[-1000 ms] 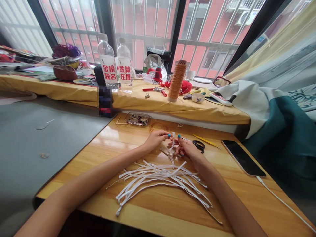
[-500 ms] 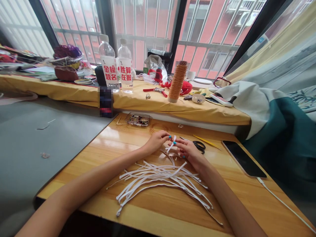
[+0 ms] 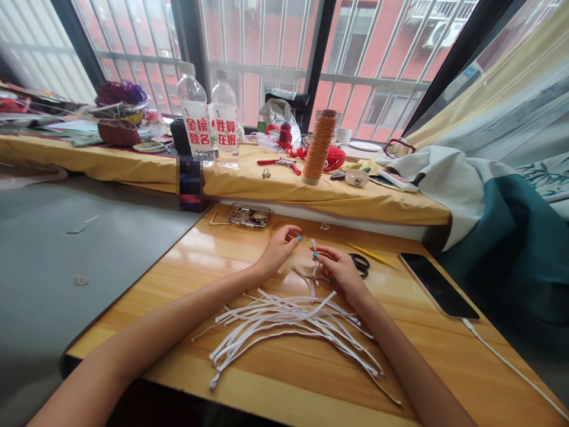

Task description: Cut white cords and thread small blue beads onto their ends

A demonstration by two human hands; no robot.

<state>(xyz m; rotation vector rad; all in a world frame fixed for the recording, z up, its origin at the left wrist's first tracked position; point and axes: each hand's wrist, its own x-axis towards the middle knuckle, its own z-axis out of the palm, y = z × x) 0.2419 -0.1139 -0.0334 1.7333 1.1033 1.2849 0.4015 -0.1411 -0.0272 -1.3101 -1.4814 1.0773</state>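
My right hand (image 3: 340, 267) pinches a short piece of white cord (image 3: 313, 244) between thumb and fingers, its end sticking up above the fingertips. To the left, my left hand (image 3: 281, 246) is closed in a loose pinch, thumb near forefinger, a short gap away from the cord. Whatever it grips, if anything, is too fine to see. Under the hands lie a few pale strips (image 3: 306, 280). Closer to me, a loose bundle of long white cords (image 3: 275, 317) is spread across the wooden table (image 3: 178, 296). Black-handled scissors (image 3: 361, 265) lie partly hidden behind my right hand.
A phone (image 3: 438, 284) with a white cable rests on the right, near yellow tweezers (image 3: 371, 255). Behind are a clear bead tray (image 3: 249, 214) and fine brown thread loops. The cloth-covered ledge (image 3: 249, 184) carries an orange thread cone (image 3: 319, 148), two bottles (image 3: 226, 124) and red-handled pliers (image 3: 280, 163).
My left hand has drawn away from the cord, up and to the left. My right hand keeps the cord, which now stands more upright.
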